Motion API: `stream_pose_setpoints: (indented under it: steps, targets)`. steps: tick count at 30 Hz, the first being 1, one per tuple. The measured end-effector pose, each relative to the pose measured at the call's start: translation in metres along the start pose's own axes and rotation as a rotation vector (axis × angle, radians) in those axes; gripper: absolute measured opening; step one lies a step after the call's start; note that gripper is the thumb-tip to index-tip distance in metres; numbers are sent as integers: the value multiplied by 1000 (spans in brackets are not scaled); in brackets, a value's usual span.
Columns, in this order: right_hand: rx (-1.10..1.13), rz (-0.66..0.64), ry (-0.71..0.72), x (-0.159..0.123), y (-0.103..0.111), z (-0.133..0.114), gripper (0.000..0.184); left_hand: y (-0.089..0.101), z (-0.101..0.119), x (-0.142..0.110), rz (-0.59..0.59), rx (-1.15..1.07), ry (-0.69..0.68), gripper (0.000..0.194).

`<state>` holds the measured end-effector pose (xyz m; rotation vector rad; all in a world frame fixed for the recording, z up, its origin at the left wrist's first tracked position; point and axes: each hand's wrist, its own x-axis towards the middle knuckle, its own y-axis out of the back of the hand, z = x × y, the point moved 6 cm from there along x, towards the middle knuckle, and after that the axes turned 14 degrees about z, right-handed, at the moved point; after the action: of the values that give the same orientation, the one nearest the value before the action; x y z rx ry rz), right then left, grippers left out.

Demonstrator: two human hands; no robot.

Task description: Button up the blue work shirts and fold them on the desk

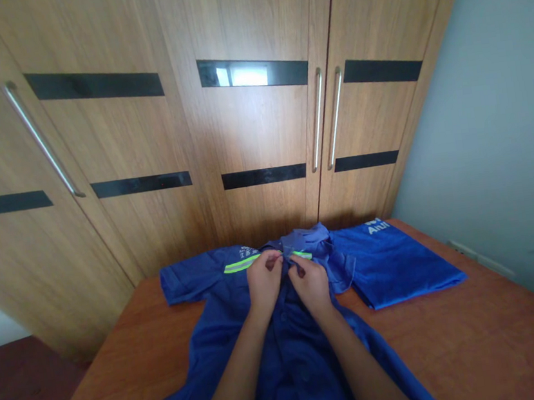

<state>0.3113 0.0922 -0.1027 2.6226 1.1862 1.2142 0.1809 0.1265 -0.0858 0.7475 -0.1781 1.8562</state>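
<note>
A navy short-sleeved work shirt (221, 303) with yellow-green reflective strips lies spread out in front of me, its collar at the far end. My left hand (264, 278) pinches the front edge of the shirt just below the collar. Close beside it, my right hand (310, 279) pinches the other front edge, fingertips almost meeting those of the left. Fingers hide most of the cloth between them, and I cannot make out a button there. One sleeve stretches out to the left; the right one is bunched up.
A folded blue cloth item (397, 268) with white lettering lies at the right on the brown wooden table (459, 338). Behind the table stands a wooden wardrobe (257, 123) with metal handles. A pale wall (492, 133) borders the right side.
</note>
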Motion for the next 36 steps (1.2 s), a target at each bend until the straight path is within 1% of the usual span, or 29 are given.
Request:
stream_pose_setpoints:
  steps: [5,13,18,24,27,30,32,36]
  targets:
    - [60,32,-58,1,1,8,35,1,1,0,-37,-14,-37,11]
    - [61,64,-99,2,1,15,37,0,2,-2,-80,14,-103,14]
    - [-3,1,-41,0,-2,11,36,1,4,-2,-61,28,-117,13]
    - [-254,-112,65,-5,-4,0,35,1,6,-3,-48,43,-126,14]
    - [-330,-152,105,-8,-3,-7,35,0,7,-4,-45,42,-128,15]
    - [-351,-179,124,-10,-3,-12,36,1,8,-3,-39,29,-119,16]
    - [-342,-199,110,-11,-5,-11,38,1,8,-3,-39,10,-106,17]
    - [-283,-224,72,-11,-10,-8,48,-1,5,-3,-52,-46,-56,17]
